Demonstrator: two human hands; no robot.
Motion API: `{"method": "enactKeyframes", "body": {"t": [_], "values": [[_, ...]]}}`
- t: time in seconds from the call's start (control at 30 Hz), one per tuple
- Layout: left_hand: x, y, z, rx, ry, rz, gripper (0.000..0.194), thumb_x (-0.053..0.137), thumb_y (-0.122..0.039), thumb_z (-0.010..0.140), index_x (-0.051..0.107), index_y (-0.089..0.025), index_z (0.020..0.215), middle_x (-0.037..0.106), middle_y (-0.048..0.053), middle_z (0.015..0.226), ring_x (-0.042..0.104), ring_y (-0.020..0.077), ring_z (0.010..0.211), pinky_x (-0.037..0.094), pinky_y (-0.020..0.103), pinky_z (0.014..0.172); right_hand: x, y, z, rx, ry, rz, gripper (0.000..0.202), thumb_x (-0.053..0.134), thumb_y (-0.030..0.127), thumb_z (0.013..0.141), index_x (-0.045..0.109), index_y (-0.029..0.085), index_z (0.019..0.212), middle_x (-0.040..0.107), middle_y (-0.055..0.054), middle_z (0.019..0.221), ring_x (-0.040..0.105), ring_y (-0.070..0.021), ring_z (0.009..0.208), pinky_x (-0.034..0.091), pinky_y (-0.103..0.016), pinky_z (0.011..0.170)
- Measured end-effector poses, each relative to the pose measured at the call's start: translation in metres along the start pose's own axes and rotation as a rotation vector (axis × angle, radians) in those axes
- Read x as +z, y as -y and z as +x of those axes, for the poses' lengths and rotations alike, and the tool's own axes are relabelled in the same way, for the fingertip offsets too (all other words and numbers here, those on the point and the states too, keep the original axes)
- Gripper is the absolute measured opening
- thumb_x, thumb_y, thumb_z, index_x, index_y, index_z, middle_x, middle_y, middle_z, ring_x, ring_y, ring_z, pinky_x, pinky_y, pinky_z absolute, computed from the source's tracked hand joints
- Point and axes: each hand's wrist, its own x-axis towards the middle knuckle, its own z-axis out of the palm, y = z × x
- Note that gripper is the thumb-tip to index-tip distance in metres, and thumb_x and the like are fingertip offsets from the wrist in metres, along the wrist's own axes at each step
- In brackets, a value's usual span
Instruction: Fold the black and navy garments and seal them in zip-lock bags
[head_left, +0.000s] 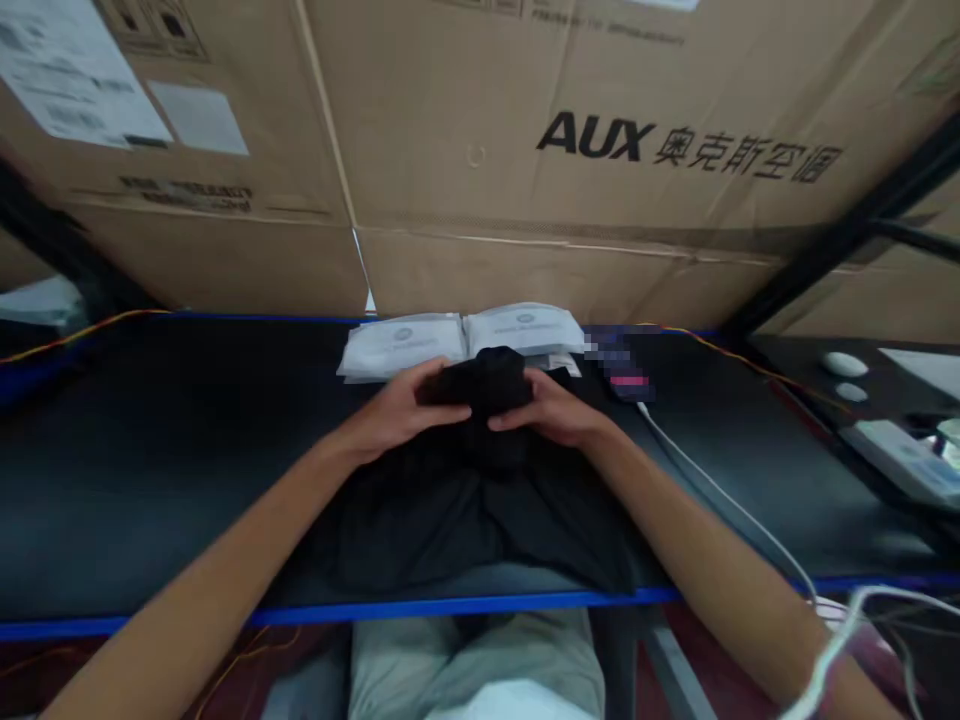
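Observation:
A black cloth garment (pixel 480 510) lies spread over the dark table, its lower edge close to the blue front rim. My left hand (pixel 409 410) grips its upper part from the left, thumb on the near side. From the right, my right hand (pixel 551 408) grips the same bunched part, and the cloth is raised a little between both hands. The garment's exact kind cannot be made out. Behind it sit two white plastic packets, a left packet (pixel 405 342) and a right packet (pixel 525 328), with small print on them.
A phone (pixel 626 370) with a white cable (pixel 720 485) lies right of the packets. A large cardboard box (pixel 480 130) walls off the table's back. Black rack posts (pixel 840 230) flank it. A white mouse (pixel 845 364) and a pale box (pixel 904 455) sit at the far right.

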Motion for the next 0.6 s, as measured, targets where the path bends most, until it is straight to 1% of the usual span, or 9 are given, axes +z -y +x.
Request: {"method": "enactKeyframes", "body": {"t": [0.07, 0.1, 0.2, 0.27, 0.33, 0.43, 0.53, 0.6], "values": [[0.003, -0.003, -0.002, -0.004, -0.021, -0.07, 0.028, 0.086, -0.019, 0.063, 0.068, -0.019, 0.084, 0.072, 0.0, 0.087, 0.067, 0.0205, 0.093, 0.051, 0.027, 0.084, -0.001, 0.002, -0.001, -0.022, -0.001, -0.022, 0.056, 0.091, 0.018, 0.047, 0.072, 0.019, 0.1, 0.077, -0.001, 0.098, 0.069, -0.0223, 0.101, 0.051, -0.039, 0.097], [0.004, -0.005, -0.003, -0.022, -0.037, -0.129, 0.028, 0.085, -0.018, 0.062, 0.068, -0.019, 0.084, 0.072, 0.0, 0.086, 0.068, 0.0207, 0.091, 0.051, 0.027, 0.084, -0.001, 0.004, -0.002, -0.026, 0.004, -0.015, 0.056, 0.091, 0.017, 0.047, 0.072, 0.02, 0.1, 0.077, -0.001, 0.097, 0.069, -0.0225, 0.102, 0.052, -0.039, 0.097], [0.005, -0.01, -0.003, -0.089, -0.124, -0.321, 0.029, 0.081, -0.019, 0.061, 0.07, -0.019, 0.088, 0.076, 0.003, 0.09, 0.071, 0.0259, 0.093, 0.055, 0.033, 0.081, -0.004, 0.011, -0.003, -0.029, 0.002, 0.068, 0.052, 0.09, 0.018, 0.05, 0.071, 0.021, 0.099, 0.077, 0.0, 0.095, 0.07, -0.0229, 0.101, 0.053, -0.038, 0.096], [0.002, -0.01, -0.002, -0.118, -0.181, -0.431, 0.028, 0.077, -0.022, 0.061, 0.071, -0.019, 0.088, 0.078, 0.006, 0.092, 0.072, 0.0301, 0.096, 0.058, 0.037, 0.081, -0.006, 0.013, -0.003, -0.07, -0.057, 0.117, 0.051, 0.09, 0.017, 0.051, 0.071, 0.02, 0.097, 0.077, 0.0, 0.095, 0.072, -0.0222, 0.099, 0.054, -0.036, 0.096], [-0.002, -0.008, 0.0, -0.164, -0.209, -0.522, 0.024, 0.075, -0.027, 0.062, 0.072, -0.018, 0.083, 0.078, 0.008, 0.091, 0.072, 0.0332, 0.099, 0.059, 0.042, 0.083, -0.005, 0.014, -0.001, -0.121, -0.141, 0.147, 0.051, 0.091, 0.017, 0.051, 0.07, 0.021, 0.098, 0.077, 0.0, 0.097, 0.072, -0.021, 0.097, 0.055, -0.035, 0.096], [-0.004, -0.001, 0.002, -0.298, -0.206, -0.577, 0.021, 0.074, -0.033, 0.062, 0.071, -0.017, 0.076, 0.079, 0.01, 0.086, 0.073, 0.0348, 0.098, 0.06, 0.045, 0.085, -0.001, 0.011, 0.002, -0.129, -0.22, 0.179, 0.054, 0.092, 0.019, 0.05, 0.069, 0.021, 0.099, 0.078, -0.001, 0.099, 0.073, -0.0219, 0.096, 0.056, -0.037, 0.095], [-0.001, 0.003, 0.001, -0.418, -0.135, -0.522, 0.021, 0.08, -0.026, 0.058, 0.072, -0.017, 0.075, 0.079, 0.01, 0.081, 0.075, 0.0321, 0.09, 0.061, 0.041, 0.083, 0.004, 0.009, 0.003, -0.06, -0.208, 0.194, 0.051, 0.092, 0.022, 0.05, 0.071, 0.02, 0.096, 0.078, -0.003, 0.095, 0.074, -0.0241, 0.095, 0.058, -0.038, 0.091], [0.002, 0.004, 0.0, -0.426, -0.106, -0.485, 0.024, 0.083, -0.02, 0.055, 0.073, -0.017, 0.077, 0.079, 0.009, 0.08, 0.076, 0.0298, 0.086, 0.062, 0.037, 0.079, 0.006, 0.008, 0.002, -0.011, -0.184, 0.202, 0.045, 0.092, 0.024, 0.051, 0.072, 0.019, 0.09, 0.079, -0.004, 0.092, 0.074, -0.0246, 0.093, 0.058, -0.037, 0.089]]}}
